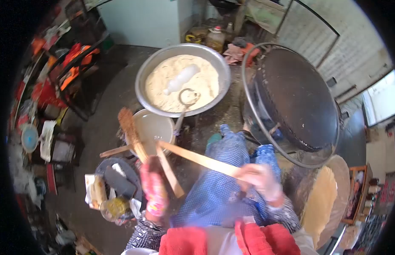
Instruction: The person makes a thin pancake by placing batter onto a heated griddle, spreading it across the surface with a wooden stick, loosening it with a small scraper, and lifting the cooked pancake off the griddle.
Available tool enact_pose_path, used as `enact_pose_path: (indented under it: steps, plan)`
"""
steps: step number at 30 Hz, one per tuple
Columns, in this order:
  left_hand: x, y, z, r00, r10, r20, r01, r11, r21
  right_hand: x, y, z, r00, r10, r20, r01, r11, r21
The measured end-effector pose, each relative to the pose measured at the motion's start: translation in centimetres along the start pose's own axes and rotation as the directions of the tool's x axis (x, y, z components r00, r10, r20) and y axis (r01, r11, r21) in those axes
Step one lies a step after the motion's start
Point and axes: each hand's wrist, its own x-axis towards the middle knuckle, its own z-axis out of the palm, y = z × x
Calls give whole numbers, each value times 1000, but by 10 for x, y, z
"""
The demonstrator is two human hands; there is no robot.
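Note:
My left hand [155, 187], in a pink patterned glove, is closed around the lower end of a straw brush [133, 132] with a brown head. The brush leans over a bowl of cloudy liquid [152, 127]. My right hand [261, 180], in a thin clear glove, grips a flat wooden stick [199, 158]. The stick's far end reaches the bowl's rim, where it meets another wooden strip [169, 174] at an angle; whether they are joined I cannot tell. Beyond the bowl, a wide metal basin [141, 87] holds pale batter, a ladle [180, 121] and a white plastic bottle [182, 79].
To my right stands a large round dark griddle [297, 97] with a metal ring around it. A thin yellowish pancake [319, 202] lies on a round board [342, 187] below it. At left, a dark round tray [140, 191] carries a jar [116, 208] and other items.

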Motion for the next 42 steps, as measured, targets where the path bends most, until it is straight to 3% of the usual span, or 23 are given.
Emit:
enact_pose_path:
  steps: [2, 5, 7, 9, 10, 11, 12, 13, 15, 16, 21, 23, 24, 25, 27, 29, 33, 36, 37, 38, 39, 41, 42]
  plan:
    - [41, 13, 5, 969, 26, -246, -51, 994, -94, -61, -6, -47, 973, -141, -185, 165, 979, 121]
    - [96, 5, 6, 938, -44, -343, 25, 998, -60, -129, 15, -75, 910, -178, -374, 335, 847, 413]
    - [135, -27, 12, 939, -300, -171, 322, 938, 126, -151, 48, -76, 898, -160, -409, 362, 798, 482]
    - [149, -40, 35, 804, -580, 130, 586, 811, -7, -155, 83, -79, 956, 39, -291, 66, 937, 344]
    - [155, -47, 46, 874, -241, 422, 161, 963, 216, -141, 76, -76, 972, 142, -184, -67, 929, 363]
    - [164, -64, 62, 798, -297, 524, 244, 955, 169, -124, 68, -65, 967, 245, -76, -201, 908, 369]
    - [172, -81, 77, 707, -347, 616, 334, 932, 142, -104, 77, -53, 943, 247, -221, -185, 945, 268]
    - [179, -107, 96, 463, -673, 577, 846, 529, -62, -88, 76, -40, 943, 250, -219, -185, 943, 277]
    - [176, -130, 123, 527, -672, 520, 753, 653, 81, -60, 69, -25, 779, 189, -597, 100, 904, 416]
    - [165, -117, 130, 576, -564, 591, 671, 740, 51, -56, 70, -27, 730, 225, -645, 12, 940, 342]
    - [152, -84, 122, 508, -744, 435, 770, 618, 158, -61, 141, -50, 621, 151, -769, 106, 956, 273]
    - [171, -89, 128, 554, -620, 555, 619, 753, 223, -53, 124, -46, 577, 237, -781, 106, 927, 360]
    - [188, -87, 137, 598, -593, 539, 403, 804, 438, -50, 130, -47, 581, 229, -781, 117, 926, 358]
    - [206, -97, 148, 634, -535, 558, 66, 756, 651, -49, 133, -48, 582, 230, -780, 111, 928, 357]
    - [261, -198, 160, 652, -303, 695, -529, 476, 703, -49, 137, -50, 654, 153, -741, 17, 976, 216]
    - [276, -172, 174, 536, -476, 698, -693, 226, 685, -52, 139, -49, 639, 156, -754, 29, 974, 226]
    - [255, -196, 139, 519, -369, 771, -783, 157, 602, -57, 144, -53, 607, 254, -753, -28, 954, 299]
    - [229, -131, 117, 283, -714, 641, -254, 588, 768, -58, 143, -55, 596, 162, -786, 39, 973, 229]
    - [203, -63, 129, 284, -786, 549, 98, 593, 799, -60, 145, -55, 602, 164, -782, 42, 971, 237]
    - [189, -88, 121, 407, -650, 642, 237, 754, 613, -61, 145, -55, 611, 163, -774, 76, 962, 263]
    - [183, -98, 123, 412, -648, 641, 236, 755, 612, -63, 144, -55, 619, 160, -769, 108, 952, 286]
    - [166, -113, 135, 363, -668, 650, 804, 577, 145, -63, 135, -55, 629, 187, -755, 116, 937, 329]
    - [161, -122, 139, 332, -612, 718, 906, 418, -63, -64, 133, -55, 636, 184, -749, 139, 928, 346]
